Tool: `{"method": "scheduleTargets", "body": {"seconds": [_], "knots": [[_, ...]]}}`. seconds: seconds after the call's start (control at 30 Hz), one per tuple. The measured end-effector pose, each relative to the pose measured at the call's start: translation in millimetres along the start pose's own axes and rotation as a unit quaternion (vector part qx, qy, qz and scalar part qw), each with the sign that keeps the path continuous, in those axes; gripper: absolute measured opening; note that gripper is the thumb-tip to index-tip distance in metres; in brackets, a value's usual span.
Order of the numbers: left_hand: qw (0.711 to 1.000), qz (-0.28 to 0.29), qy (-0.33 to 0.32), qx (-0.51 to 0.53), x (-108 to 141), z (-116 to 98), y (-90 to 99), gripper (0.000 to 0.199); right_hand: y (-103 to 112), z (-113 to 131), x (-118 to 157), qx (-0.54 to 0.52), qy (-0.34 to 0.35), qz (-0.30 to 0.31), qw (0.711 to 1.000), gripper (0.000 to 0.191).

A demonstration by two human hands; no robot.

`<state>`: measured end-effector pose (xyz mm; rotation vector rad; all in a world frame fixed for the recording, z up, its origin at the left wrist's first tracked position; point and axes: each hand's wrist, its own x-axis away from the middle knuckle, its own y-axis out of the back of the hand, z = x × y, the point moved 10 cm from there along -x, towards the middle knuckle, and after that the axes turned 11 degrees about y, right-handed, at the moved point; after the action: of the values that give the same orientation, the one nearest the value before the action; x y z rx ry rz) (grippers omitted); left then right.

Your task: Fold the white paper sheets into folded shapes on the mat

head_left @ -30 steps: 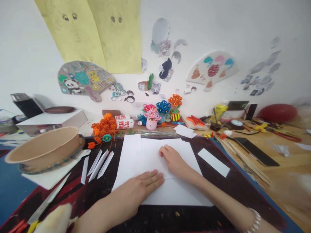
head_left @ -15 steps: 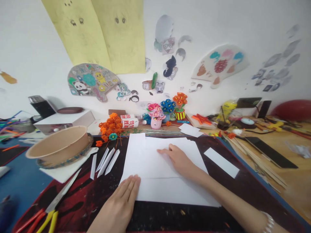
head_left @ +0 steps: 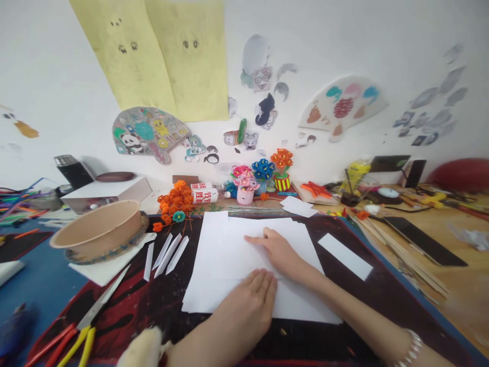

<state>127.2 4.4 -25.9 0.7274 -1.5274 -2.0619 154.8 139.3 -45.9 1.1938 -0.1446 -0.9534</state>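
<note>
A large white paper sheet (head_left: 225,250), folded over, lies on the dark red mat (head_left: 145,311) in front of me. My left hand (head_left: 246,306) lies flat, palm down, on the sheet's near part, fingers together. My right hand (head_left: 277,252) rests just beyond it, fingertips pressing on the paper and pointing left. Neither hand holds anything.
Several narrow white paper strips (head_left: 168,252) lie left of the sheet, and a wider strip (head_left: 345,249) to its right. Scissors with red and yellow handles (head_left: 86,321) sit at front left. A tan bowl (head_left: 99,227), orange pipe-cleaner flowers (head_left: 175,201), small flower pots (head_left: 244,186) and wooden sticks (head_left: 397,252) surround the mat.
My left hand slid from the sheet's lower left corner rightward onto the middle of the near part. The right hand stayed pressing on the paper. The camera shifted slightly.
</note>
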Motion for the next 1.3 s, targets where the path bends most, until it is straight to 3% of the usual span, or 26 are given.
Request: {"method": "scheduleTargets", "body": {"seconds": [0.17, 0.47, 0.6, 0.67, 0.73, 0.8, 0.9, 1.03, 1.17, 1.3], "knots": [[0.993, 0.012, -0.079, 0.089, -19, -17, 14.9, 0.051, 3, -3, -4, -0.032, -0.001, 0.012, 0.999, 0.053], [0.959, 0.057, -0.097, 0.261, -55, -29, 17.4, 0.062, 10, -4, -7, -0.081, -0.009, 0.029, 0.996, 0.051], [0.923, 0.078, -0.136, 0.351, -51, -37, 25.3, 0.054, 9, 1, -2, -0.079, -0.001, 0.021, 0.997, 0.049], [0.917, 0.082, -0.138, 0.365, -44, -29, 25.2, 0.046, 10, 5, 1, -0.058, 0.004, -0.002, 0.998, 0.047], [0.946, 0.054, -0.054, 0.316, -41, 1, 16.6, 0.036, 12, 10, 4, -0.030, 0.013, -0.024, 0.999, 0.043], [0.975, 0.012, 0.110, 0.195, -36, 50, 2.5, 0.030, 12, 16, 5, -0.002, 0.027, -0.031, 0.999, 0.039], [0.969, -0.023, 0.219, 0.114, -20, 93, -13.6, 0.048, 8, 24, 6, 0.027, 0.051, -0.012, 0.998, 0.041], [0.958, -0.017, 0.284, 0.045, -3, 112, -32.1, 0.045, 2, 23, 12, 0.044, 0.050, 0.039, 0.997, 0.046], [0.940, -0.021, 0.339, 0.018, 6, 119, -31.2, 0.043, 2, 9, 23, 0.059, 0.015, 0.064, 0.996, 0.047], [0.940, -0.013, 0.340, 0.003, 8, 121, -28.1, 0.042, 6, 0, 31, 0.073, -0.002, 0.062, 0.995, 0.048]]}}
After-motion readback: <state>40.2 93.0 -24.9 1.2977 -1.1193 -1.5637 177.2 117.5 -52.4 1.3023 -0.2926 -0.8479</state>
